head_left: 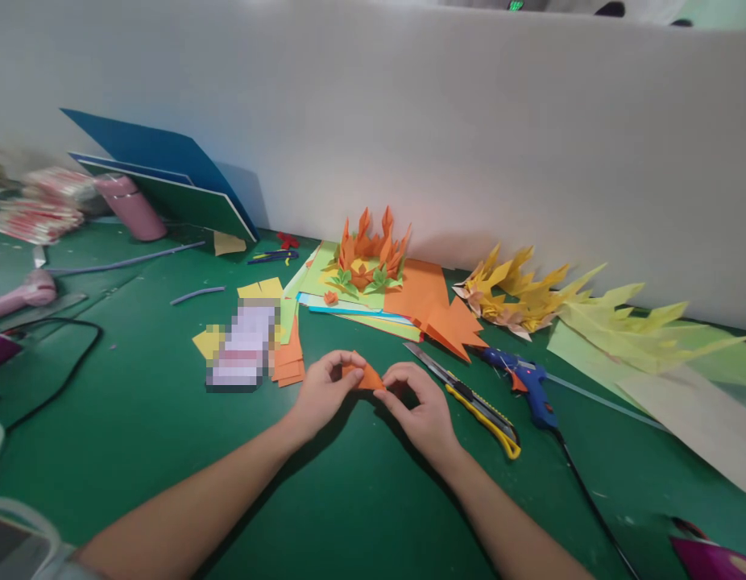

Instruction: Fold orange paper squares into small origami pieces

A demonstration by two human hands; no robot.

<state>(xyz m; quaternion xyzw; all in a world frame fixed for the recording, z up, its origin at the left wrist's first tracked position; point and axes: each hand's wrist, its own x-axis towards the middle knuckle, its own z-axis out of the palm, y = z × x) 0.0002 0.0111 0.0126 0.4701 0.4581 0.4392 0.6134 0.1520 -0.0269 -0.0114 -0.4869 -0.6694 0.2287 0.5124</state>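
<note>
Between my two hands is a small piece of orange paper (369,377), folded to a point. My left hand (328,387) pinches its left side between thumb and fingers. At the right corner, my right hand (422,407) has its thumb and fingertips closed on the paper. Beyond my hands, an orange folded-paper crown (373,250) with green paper leaves stands on a stack of coloured sheets. Several orange paper slips (288,362) lie left of my left hand. A yellow utility knife (478,415) rests just right of my right hand.
A blue hot glue gun (530,387) lies at right, its cord running forward. Yellow paper pieces (511,286) and pale green ones (627,310) stand behind it. At left are a blurred rectangular object (243,346), a pink bottle (131,208) and leaning boards (167,169).
</note>
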